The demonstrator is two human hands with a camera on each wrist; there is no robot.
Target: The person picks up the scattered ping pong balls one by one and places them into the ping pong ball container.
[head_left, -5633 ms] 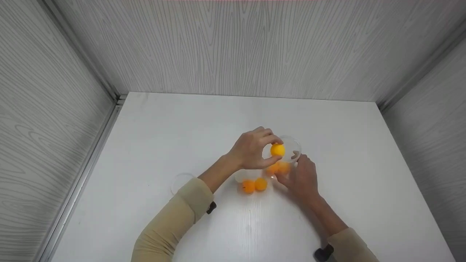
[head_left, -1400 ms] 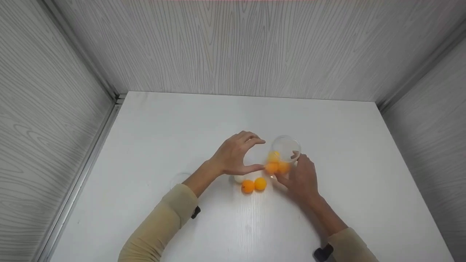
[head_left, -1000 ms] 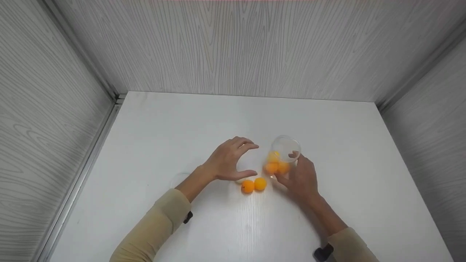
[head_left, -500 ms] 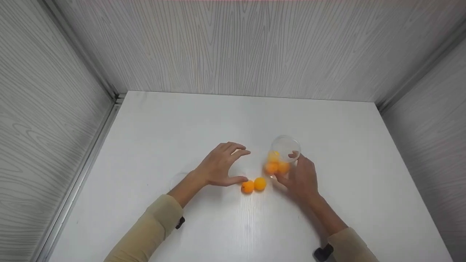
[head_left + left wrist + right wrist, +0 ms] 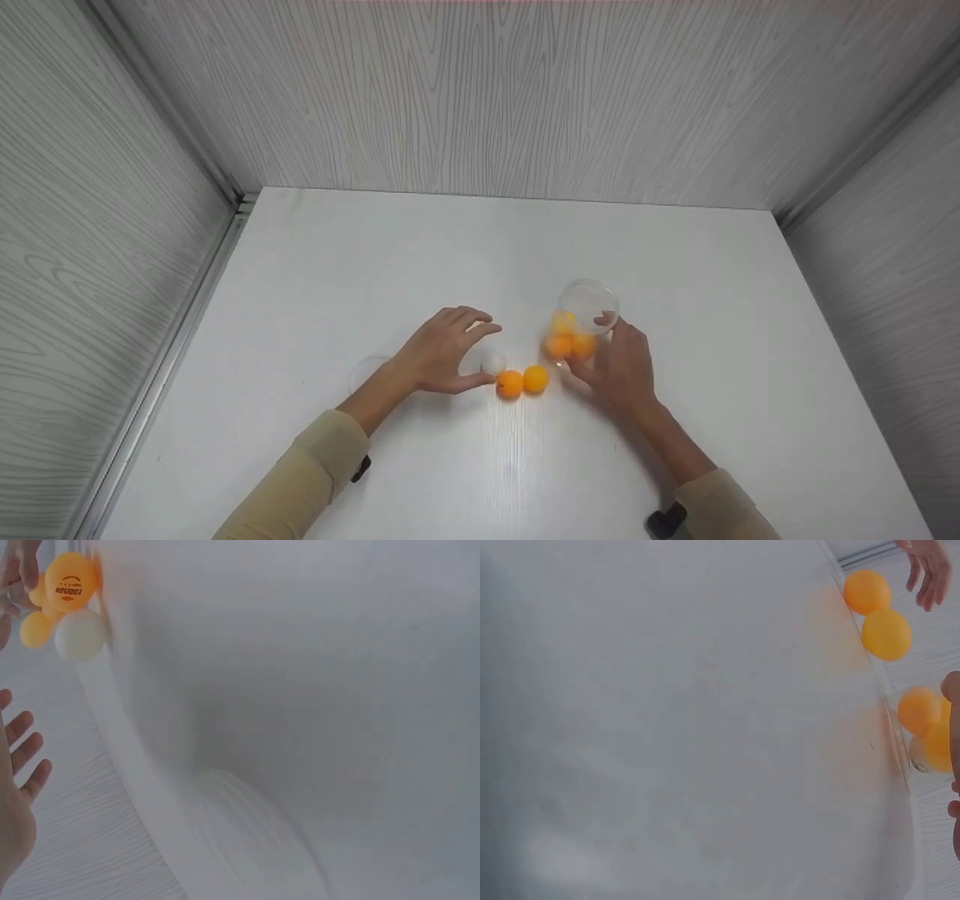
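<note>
My right hand (image 5: 619,367) grips a clear plastic cup (image 5: 592,289) with orange ping-pong balls (image 5: 583,346) in its lower part. My left hand (image 5: 442,352) holds nothing; its thumb and fingers are spread apart. Just off them lies a white ping-pong ball (image 5: 493,364), which also shows in the left wrist view as a pale ball (image 5: 80,637). Beside it on the table sit an orange ball (image 5: 510,385), printed with dark lettering, and a yellower orange ball (image 5: 535,379). The right wrist view catches only the edge of my right hand (image 5: 955,735).
A second clear cup (image 5: 365,371) stands to the left, partly hidden by my left forearm. The white table (image 5: 360,247) is bounded by grey wood-grain panels (image 5: 480,97) at the back and both sides.
The orange ball once pinched in my left hand is now in the cup. Since then the left hand has drawn back left and toward me, to the white ball. My right hand stays put.
</note>
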